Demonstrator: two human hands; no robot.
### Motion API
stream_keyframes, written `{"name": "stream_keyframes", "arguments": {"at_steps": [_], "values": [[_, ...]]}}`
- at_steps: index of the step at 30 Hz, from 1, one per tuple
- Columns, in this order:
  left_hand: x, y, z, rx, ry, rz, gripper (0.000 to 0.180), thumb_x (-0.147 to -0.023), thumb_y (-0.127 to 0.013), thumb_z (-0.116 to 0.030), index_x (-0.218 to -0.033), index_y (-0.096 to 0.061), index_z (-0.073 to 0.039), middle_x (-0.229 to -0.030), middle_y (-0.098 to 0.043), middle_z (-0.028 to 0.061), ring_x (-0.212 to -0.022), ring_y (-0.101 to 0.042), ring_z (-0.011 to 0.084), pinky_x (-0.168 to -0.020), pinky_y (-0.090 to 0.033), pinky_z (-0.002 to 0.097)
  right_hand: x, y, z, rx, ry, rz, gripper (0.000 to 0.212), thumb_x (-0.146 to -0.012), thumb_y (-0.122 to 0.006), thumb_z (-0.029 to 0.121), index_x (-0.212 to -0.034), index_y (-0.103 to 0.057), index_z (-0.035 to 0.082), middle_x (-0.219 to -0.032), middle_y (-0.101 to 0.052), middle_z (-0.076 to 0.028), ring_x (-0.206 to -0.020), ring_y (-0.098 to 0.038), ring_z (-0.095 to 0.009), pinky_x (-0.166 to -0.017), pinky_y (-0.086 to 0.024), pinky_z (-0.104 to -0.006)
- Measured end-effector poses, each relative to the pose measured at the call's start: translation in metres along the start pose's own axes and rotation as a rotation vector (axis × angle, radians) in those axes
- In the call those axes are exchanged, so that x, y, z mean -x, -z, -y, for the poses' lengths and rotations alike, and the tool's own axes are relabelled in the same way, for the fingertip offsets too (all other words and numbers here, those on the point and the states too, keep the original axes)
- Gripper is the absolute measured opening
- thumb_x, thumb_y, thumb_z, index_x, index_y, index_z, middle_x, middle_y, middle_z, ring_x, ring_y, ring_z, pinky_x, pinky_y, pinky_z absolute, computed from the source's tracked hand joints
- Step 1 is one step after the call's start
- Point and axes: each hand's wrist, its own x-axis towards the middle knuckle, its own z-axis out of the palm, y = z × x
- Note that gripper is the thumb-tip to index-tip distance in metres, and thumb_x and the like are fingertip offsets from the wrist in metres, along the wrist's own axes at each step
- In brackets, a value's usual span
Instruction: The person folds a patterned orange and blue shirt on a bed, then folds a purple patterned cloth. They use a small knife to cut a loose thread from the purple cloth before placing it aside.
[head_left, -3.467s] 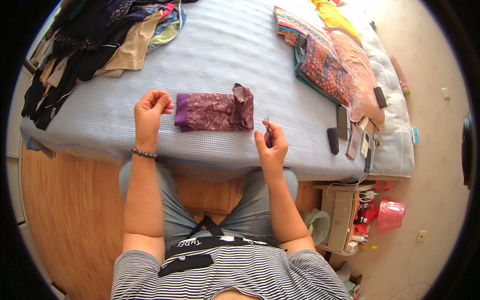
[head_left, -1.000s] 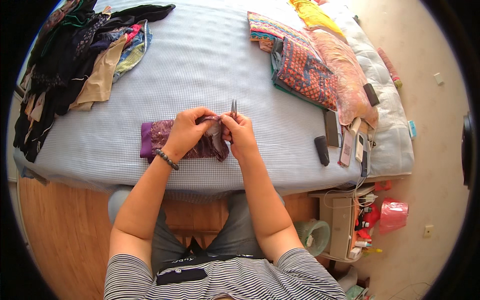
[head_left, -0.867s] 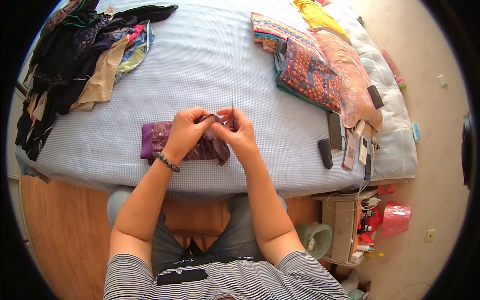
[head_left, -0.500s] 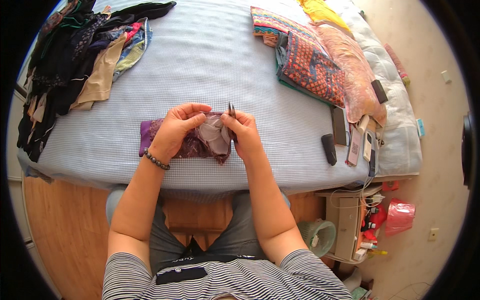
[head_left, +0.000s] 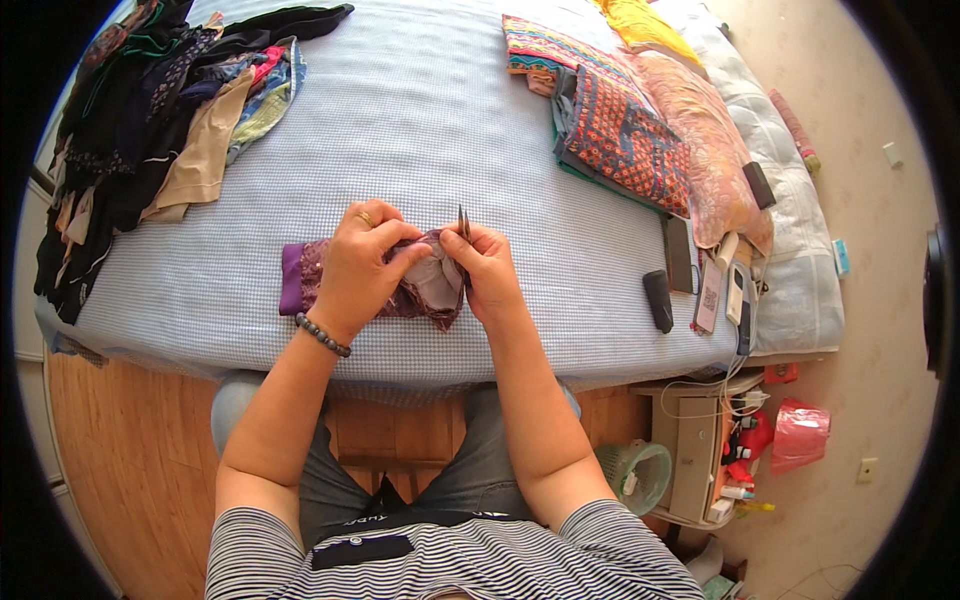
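Observation:
A folded purple patterned garment (head_left: 309, 262) lies near the bed's front edge, with a plain purple band at its left end and pale grey inner cloth turned out at its right. My left hand (head_left: 367, 262) is closed on its upper edge, pinching between thumb and fingers. Close beside it, my right hand (head_left: 484, 268) grips the garment's right end. That same hand also holds dark, slim snips (head_left: 463, 222), two points up; their lower part is mostly hidden by the fingers.
A heap of dark clothes (head_left: 120, 150) covers the bed's left side. On the right are folded patterned cloths (head_left: 625, 140), a pink pillow (head_left: 690, 150), a black cylindrical case (head_left: 657, 300) and a phone (head_left: 708, 296). A green basket (head_left: 640, 475) stands below, by a small cabinet (head_left: 688, 450).
My left hand has shifted slightly right and turned over, its fingers closing nearer my right hand at the garment's edge. The right hand with the snips has barely moved.

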Motion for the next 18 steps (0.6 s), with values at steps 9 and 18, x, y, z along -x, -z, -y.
{"name": "stream_keyframes", "arguments": {"at_steps": [9,18], "values": [[-0.001,0.003,0.007,0.522,0.514,0.152,0.007,-0.088,-0.065,-0.007,-0.087,-0.066,0.0,-0.081,-0.064,0.0009,-0.072,-0.057,0.0062,-0.063,-0.046,0.0209,0.003,-0.006,0.008,0.116,0.037,-0.031,0.009,-0.088,-0.063,0.008,-0.088,-0.066,0.0,-0.078,-0.063,0.001,-0.069,-0.055,-0.004,-0.061,-0.045,-0.0188],[0.001,0.003,0.002,0.317,0.347,0.212,0.009,-0.09,-0.062,-0.007,-0.086,-0.063,0.001,-0.076,-0.063,-0.0007,-0.071,-0.056,0.0047,-0.061,-0.045,0.0192,0.004,-0.004,0.006,0.11,0.038,-0.028,0.008,-0.087,-0.062,0.007,-0.088,-0.066,-0.001,-0.076,-0.062,0.002,-0.067,-0.052,-0.003,-0.059,-0.043,-0.018]]}}
